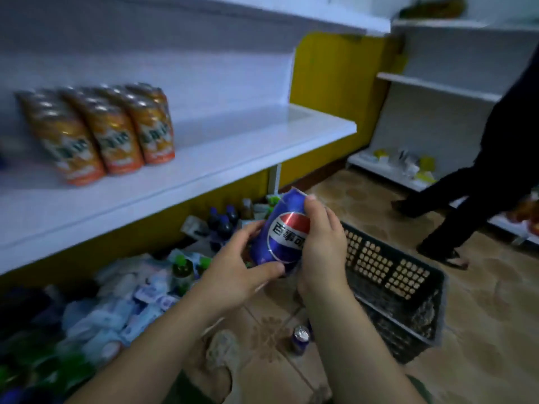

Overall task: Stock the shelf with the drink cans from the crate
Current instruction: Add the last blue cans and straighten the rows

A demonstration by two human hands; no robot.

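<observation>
Both my hands hold one blue cola can (284,231) in front of me, tilted, below the shelf's front edge. My left hand (233,266) cups its left side and bottom, thumb under it. My right hand (320,243) wraps its right side, thumb near the top. A black plastic crate (393,284) stands on the floor to the right, just behind my right hand. Another blue can (300,339) stands upright on the floor by the crate's near corner. Several orange drink cans (99,132) stand in rows at the left of the white shelf (233,141).
Bottles and packets (140,290) lie piled on the floor under the shelf. A person in dark clothes (478,199) stands at the right beside another white shelf unit (437,88). My foot (223,354) shows below on the tiled floor.
</observation>
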